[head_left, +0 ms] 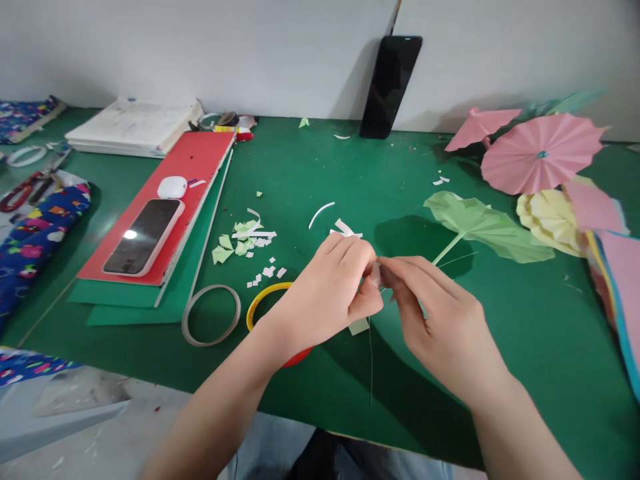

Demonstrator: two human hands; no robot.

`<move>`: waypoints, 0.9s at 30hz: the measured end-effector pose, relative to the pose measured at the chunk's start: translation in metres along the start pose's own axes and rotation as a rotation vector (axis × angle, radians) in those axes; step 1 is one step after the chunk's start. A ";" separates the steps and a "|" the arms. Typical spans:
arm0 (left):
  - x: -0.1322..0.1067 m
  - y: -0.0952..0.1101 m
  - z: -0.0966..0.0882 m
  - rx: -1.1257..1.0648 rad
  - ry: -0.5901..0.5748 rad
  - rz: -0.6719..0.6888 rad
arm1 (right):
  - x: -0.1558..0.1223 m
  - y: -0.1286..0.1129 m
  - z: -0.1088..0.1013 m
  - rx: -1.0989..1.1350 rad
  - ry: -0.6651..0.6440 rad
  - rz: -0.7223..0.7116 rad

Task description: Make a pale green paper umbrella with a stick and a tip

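My left hand and my right hand meet fingertip to fingertip above the green mat. Both are pinched shut on a thin green wire that hangs down from the fingers toward me. A small pale green paper piece dangles just under my left hand. What sits at the pinch point itself is too small to name. A yellow and red tape ring lies partly under my left wrist.
A green paper lotus leaf lies behind my right hand; pink paper umbrellas and coloured sheets at the right. Paper scraps, a tape ring, a phone on a red board and a leaning phone stand left and behind.
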State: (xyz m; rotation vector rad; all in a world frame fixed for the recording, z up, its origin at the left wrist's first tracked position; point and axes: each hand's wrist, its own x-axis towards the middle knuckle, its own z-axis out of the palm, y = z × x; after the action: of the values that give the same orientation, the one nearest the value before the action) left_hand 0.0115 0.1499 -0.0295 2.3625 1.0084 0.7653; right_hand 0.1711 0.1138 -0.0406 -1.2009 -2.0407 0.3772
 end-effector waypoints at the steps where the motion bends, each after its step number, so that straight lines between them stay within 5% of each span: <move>1: 0.000 0.000 -0.001 -0.019 0.006 0.000 | 0.000 0.000 0.000 0.046 0.001 0.031; 5: -0.002 -0.002 -0.004 -0.129 0.068 -0.059 | 0.001 -0.003 -0.005 0.226 -0.028 0.217; 14: 0.000 -0.018 -0.018 -0.407 0.645 -0.446 | 0.004 0.000 -0.011 0.517 0.083 0.379; 21: 0.003 -0.015 -0.022 -0.573 0.305 -0.416 | 0.004 0.001 -0.012 0.536 0.082 0.368; 27: 0.002 -0.013 -0.021 -0.793 0.246 -0.442 | 0.005 -0.003 -0.017 0.565 -0.107 0.277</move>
State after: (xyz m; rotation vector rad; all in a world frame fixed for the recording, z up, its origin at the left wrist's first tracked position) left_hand -0.0076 0.1633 -0.0210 1.3427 1.0192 1.0447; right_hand 0.1795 0.1147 -0.0250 -1.1124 -1.6795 1.0892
